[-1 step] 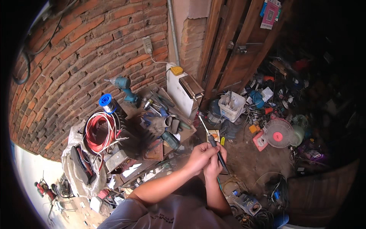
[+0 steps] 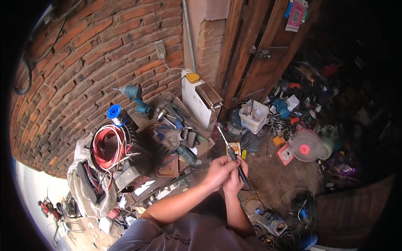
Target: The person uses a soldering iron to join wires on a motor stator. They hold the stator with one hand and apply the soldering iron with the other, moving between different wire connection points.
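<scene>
Both my hands are together at the lower middle of the head view, closed around a soldering iron (image 2: 243, 173). Its black handle slants down to the right, and its thin metal shaft points up and away to the left. My left hand (image 2: 220, 171) pinches the upper handle from the left side. Close against it, my right hand (image 2: 235, 180) has its fingers curled round the handle, partly hidden by the left. Just beyond the hands is a small pale yellow tray or board (image 2: 234, 147), with something orange on it.
Left of me, a cluttered bench carries a cordless drill (image 2: 136, 95), a blue-ended solder spool (image 2: 115, 112), red and white wire coils (image 2: 109, 144) and a glove (image 2: 171, 136). A pink fan (image 2: 305, 146), a white basket (image 2: 254, 116) and loose cables (image 2: 303, 213) lie rightward.
</scene>
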